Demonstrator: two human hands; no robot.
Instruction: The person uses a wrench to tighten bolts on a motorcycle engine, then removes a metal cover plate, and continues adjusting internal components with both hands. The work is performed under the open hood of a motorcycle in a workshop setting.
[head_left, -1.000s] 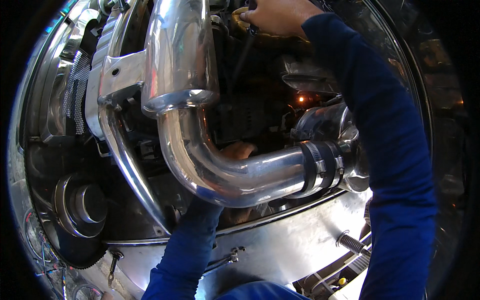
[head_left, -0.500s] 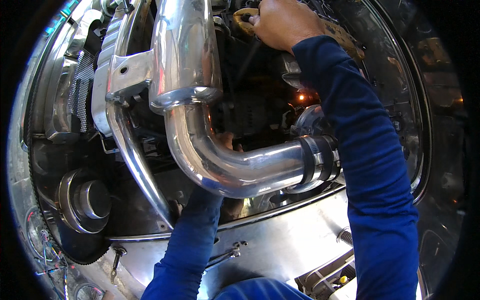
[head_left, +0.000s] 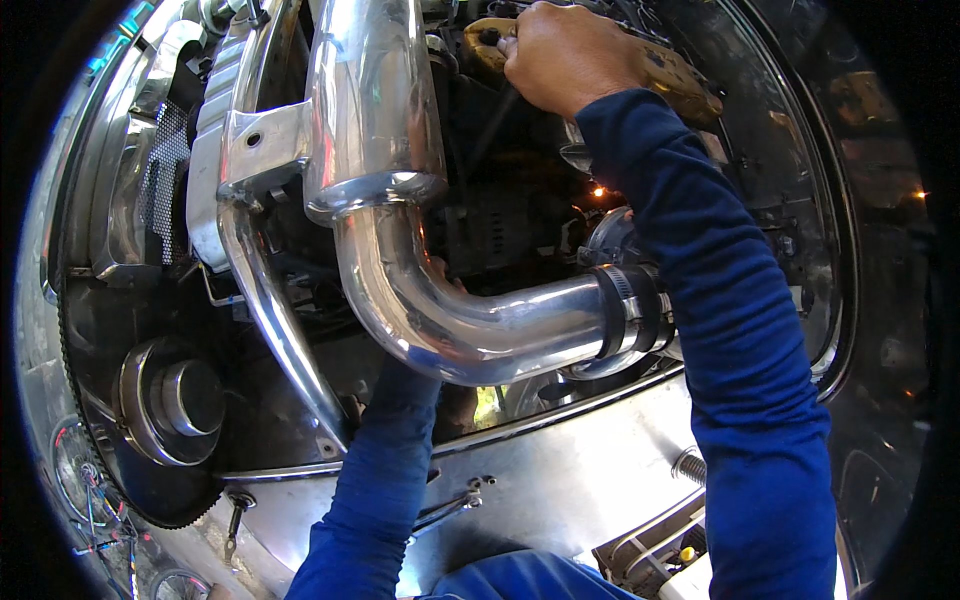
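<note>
A polished metal pipe [head_left: 450, 325] bends across the middle below a wide shiny cylinder [head_left: 375, 100]. My left arm reaches under the bend. Only a bit of my left hand [head_left: 439, 268] shows past the pipe's inner edge; its fingers are mostly hidden, as is whatever they touch. At the far side, my right hand [head_left: 572, 58] is curled against a worn tan engine cover [head_left: 672, 85], close to its round black cap [head_left: 490, 36]. The back of the hand hides most of its fingers, and I cannot make out what lies inside them.
Black hose couplings with metal clamps [head_left: 625, 310] join the pipe's right end. A slanting metal tube [head_left: 275, 320] stands left of my left forearm. A bright metal panel [head_left: 560, 445] spans the near side. Left lies a round metal part [head_left: 185, 400]; a bicycle [head_left: 90, 480] shows beyond.
Less of my left hand shows behind the pipe bend than before. My right hand stays at the tan cover, slightly lower in the picture. The whole view has shifted a little.
</note>
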